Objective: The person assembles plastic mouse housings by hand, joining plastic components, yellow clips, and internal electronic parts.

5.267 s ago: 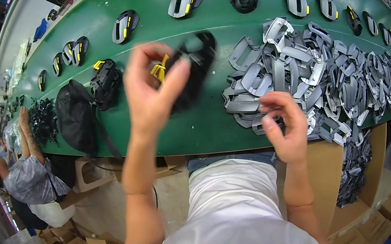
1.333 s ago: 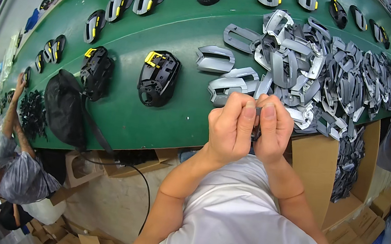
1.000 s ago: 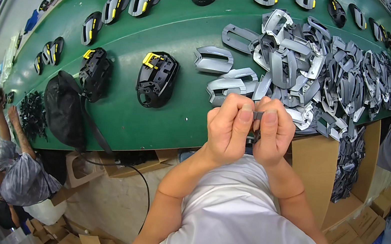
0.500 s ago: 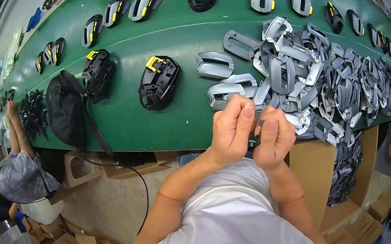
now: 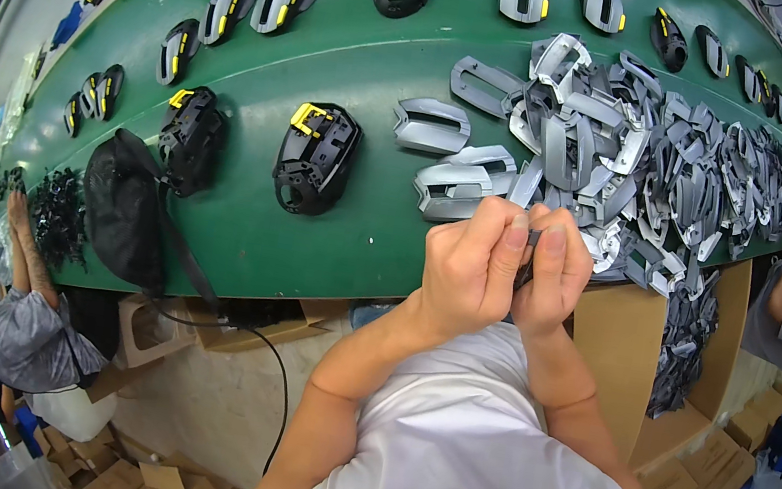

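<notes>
My left hand (image 5: 471, 265) and my right hand (image 5: 553, 277) are close together in front of my white shirt, at the near edge of the green table. Fingers curled and thumbs up, both pinch a small dark grey part (image 5: 528, 257). Most of it is hidden by the fingers, so its kind cannot be made out. Just beyond my hands lie grey plastic frame-shaped covers (image 5: 466, 185), at the edge of a big heap (image 5: 567, 149). To the left, a black plastic housing with a yellow piece (image 5: 316, 160) rests on the table, and a similar black housing (image 5: 190, 139) lies farther left.
A green conveyor belt (image 5: 341, 40) carries spaced-out grey and black units along the far side. A black bag (image 5: 121, 209) sits at the table's left edge. An open cardboard box (image 5: 616, 349) of grey parts stands at my right. Co-workers' arms (image 5: 32, 246) show at both sides.
My hands have drawn closer together around the small part, and the thumbs have turned more upright. The view has shifted slightly; the units on the table lie as before.
</notes>
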`<action>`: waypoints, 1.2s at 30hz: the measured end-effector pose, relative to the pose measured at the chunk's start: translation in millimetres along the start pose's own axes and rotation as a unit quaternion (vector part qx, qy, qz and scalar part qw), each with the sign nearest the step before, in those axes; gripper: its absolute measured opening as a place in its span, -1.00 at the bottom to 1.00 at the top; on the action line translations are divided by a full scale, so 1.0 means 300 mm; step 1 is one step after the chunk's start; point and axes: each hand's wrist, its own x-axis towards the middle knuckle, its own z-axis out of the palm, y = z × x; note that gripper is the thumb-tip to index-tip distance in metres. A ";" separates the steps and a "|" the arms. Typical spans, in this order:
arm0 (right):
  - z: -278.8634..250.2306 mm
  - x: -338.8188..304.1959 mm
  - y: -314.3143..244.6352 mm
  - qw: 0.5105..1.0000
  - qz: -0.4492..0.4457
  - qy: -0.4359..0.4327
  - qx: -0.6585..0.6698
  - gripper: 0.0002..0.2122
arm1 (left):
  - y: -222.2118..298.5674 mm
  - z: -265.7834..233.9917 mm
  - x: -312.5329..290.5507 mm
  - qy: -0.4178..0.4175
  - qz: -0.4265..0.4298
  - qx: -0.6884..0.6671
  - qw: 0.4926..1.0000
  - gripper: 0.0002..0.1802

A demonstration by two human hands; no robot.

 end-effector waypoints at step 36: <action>-0.099 0.017 0.007 0.977 0.158 -0.034 0.139 -0.70 | -0.004 -0.093 0.131 -0.069 -0.016 0.091 0.993 -0.86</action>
